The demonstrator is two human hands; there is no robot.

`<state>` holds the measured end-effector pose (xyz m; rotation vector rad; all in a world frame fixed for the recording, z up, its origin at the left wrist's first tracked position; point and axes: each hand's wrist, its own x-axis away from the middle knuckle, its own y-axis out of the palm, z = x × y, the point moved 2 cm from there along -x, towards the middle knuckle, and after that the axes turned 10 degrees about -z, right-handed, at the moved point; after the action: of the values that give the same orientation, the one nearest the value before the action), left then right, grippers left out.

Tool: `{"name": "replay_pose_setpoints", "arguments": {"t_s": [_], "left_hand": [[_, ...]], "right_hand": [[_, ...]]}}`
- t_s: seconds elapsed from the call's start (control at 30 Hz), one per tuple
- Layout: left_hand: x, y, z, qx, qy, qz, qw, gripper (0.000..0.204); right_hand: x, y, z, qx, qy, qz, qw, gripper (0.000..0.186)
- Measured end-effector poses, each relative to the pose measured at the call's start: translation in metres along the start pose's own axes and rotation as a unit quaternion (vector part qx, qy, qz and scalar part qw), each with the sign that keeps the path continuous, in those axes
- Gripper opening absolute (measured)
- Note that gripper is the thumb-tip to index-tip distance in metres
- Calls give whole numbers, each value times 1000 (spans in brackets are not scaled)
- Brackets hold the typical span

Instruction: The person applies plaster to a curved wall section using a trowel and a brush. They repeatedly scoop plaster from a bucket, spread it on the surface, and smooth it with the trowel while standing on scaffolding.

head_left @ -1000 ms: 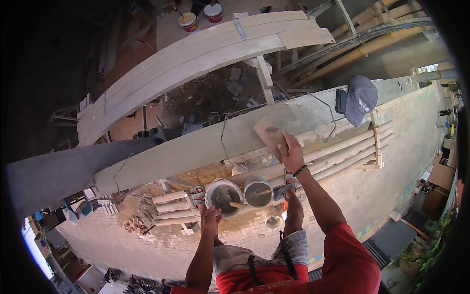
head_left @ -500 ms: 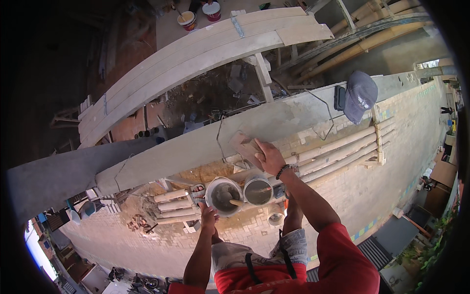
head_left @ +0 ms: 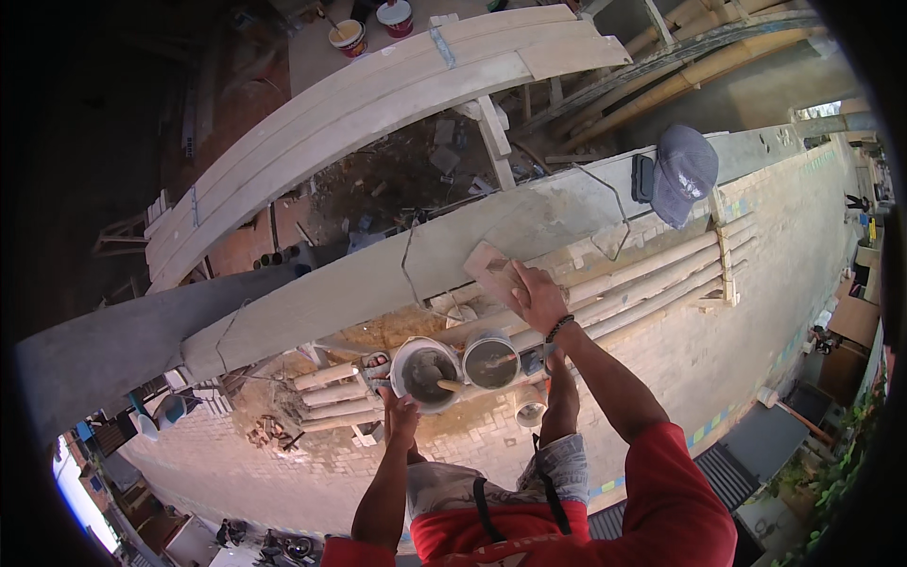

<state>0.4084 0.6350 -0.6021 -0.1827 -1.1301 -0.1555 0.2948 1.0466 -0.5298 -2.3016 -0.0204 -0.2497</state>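
Observation:
I grip a pale wooden plaster float [head_left: 489, 266] with my right hand [head_left: 535, 300], holding it against the long grey cement beam [head_left: 312, 298] in front of me. My left hand [head_left: 402, 414] is lower, beside a white bucket [head_left: 413, 356] of wet grey mortar with a pale handle [head_left: 450, 386] in it; its fingers are loosely apart and hold nothing that I can see. A second bucket [head_left: 491, 361] of grey slurry stands to the right. A bent wire [head_left: 408, 253] crosses the beam. A grey cap [head_left: 685, 175] and a dark flat object [head_left: 642, 180] rest on the beam's right part.
Long poles [head_left: 642, 279] lie under and beside the buckets at my feet, high over a paved ground [head_left: 756, 312]. Beyond the beam are a curved plank frame [head_left: 331, 113], bamboo poles [head_left: 709, 71], debris below, and two paint buckets [head_left: 348, 36] near a dark opening.
The float in my right hand swept left along the beam, then came slightly back to the right. My left hand's fingers have drawn a little closer together. The view has shifted slightly.

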Motion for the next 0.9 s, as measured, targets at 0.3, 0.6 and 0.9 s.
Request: {"name": "replay_pose_setpoints", "arguments": {"t_s": [0.3, 0.6, 0.9], "left_hand": [[-4, -2, 5, -15, 12, -28, 999, 35], [-2, -26, -12, 17, -13, -16, 1000, 38], [14, -24, -10, 36, 70, -16, 997, 43]], "right_hand": [[-49, -55, 67, 66, 91, 125, 986, 50], [-18, 32, -48, -66, -57, -35, 996, 52], [-73, -44, 67, 3, 143, 232, 962, 46]]}}
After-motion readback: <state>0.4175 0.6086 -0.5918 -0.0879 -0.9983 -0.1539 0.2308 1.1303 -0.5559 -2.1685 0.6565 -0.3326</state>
